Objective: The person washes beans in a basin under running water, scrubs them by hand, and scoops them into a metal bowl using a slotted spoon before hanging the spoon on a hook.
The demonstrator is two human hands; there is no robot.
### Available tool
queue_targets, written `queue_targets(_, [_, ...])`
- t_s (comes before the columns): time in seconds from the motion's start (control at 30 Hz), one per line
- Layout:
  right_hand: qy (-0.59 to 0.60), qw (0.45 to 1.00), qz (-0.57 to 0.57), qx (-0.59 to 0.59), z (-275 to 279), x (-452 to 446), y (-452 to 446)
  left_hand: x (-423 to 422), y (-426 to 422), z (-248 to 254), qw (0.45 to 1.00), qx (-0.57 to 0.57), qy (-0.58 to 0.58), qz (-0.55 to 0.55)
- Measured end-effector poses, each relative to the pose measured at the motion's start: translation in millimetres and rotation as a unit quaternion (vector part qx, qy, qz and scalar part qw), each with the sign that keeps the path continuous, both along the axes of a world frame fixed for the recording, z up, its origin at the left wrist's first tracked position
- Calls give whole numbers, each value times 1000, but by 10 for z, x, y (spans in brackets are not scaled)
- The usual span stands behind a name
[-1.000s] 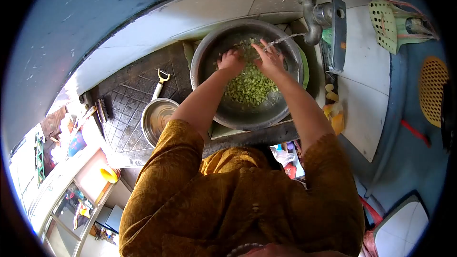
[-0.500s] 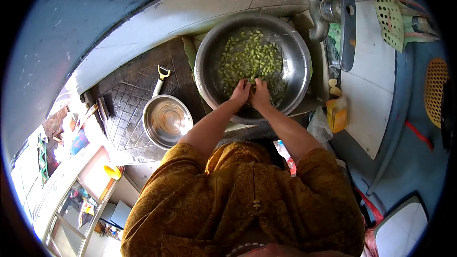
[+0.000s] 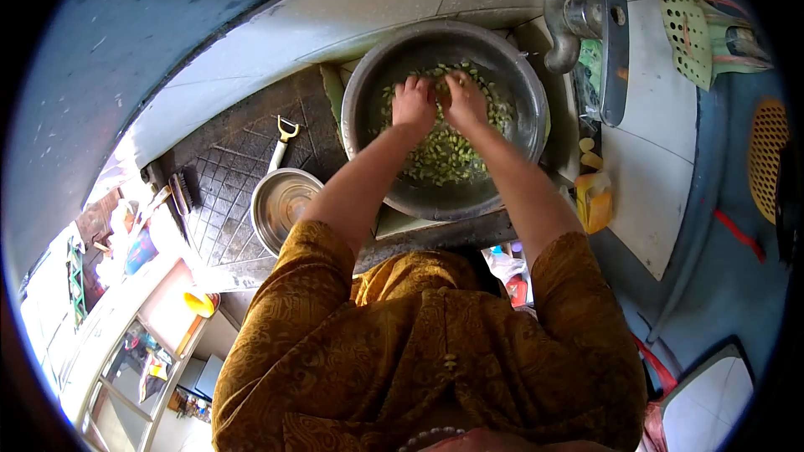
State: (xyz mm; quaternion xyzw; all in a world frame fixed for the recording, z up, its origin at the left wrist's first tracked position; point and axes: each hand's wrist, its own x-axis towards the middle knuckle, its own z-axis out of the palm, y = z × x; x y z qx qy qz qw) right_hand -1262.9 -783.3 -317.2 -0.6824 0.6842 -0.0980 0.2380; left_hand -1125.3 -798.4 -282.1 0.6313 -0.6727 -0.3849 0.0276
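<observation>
A wide metal basin (image 3: 362,151) stands in the sink, holding water and many loose, shelled green beans (image 3: 448,155). Both hands are inside it, close together at the far side. My left hand (image 3: 414,106) has its fingers curled down among the beans. Beside it, my right hand (image 3: 465,103) is also curled inward, its fingers slightly smeared by motion. Some beans are gathered between the two hands, though the fingertips are partly hidden.
A metal tap (image 3: 563,42) juts out at the basin's upper right. On the dark counter to the left are a small metal bowl (image 3: 285,205), a peeler (image 3: 283,141) and a brush (image 3: 181,192). A yellow packet (image 3: 593,203) lies right of the sink; a green perforated holder (image 3: 687,38) hangs beyond.
Both hands have moved from the near side of the basin to its far side. The beans have shifted toward the near side and spread out.
</observation>
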Motion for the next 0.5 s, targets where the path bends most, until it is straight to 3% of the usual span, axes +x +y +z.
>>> queue_targets(0.07, [54,997,29,47,190,-88,-215,13,-172,10,994,-62,-67,-56])
queue_targets(0.23, [75,967,33,243,343,-131,-256,74,-185,-148,993,56,-83,-67])
queue_targets(0.33, [85,962,66,252,255,-130,37,116,88,-190,990,79,-83,-79])
queue_targets(0.5, [24,991,33,126,165,19,714,137,641,-185,992,101,8,-73])
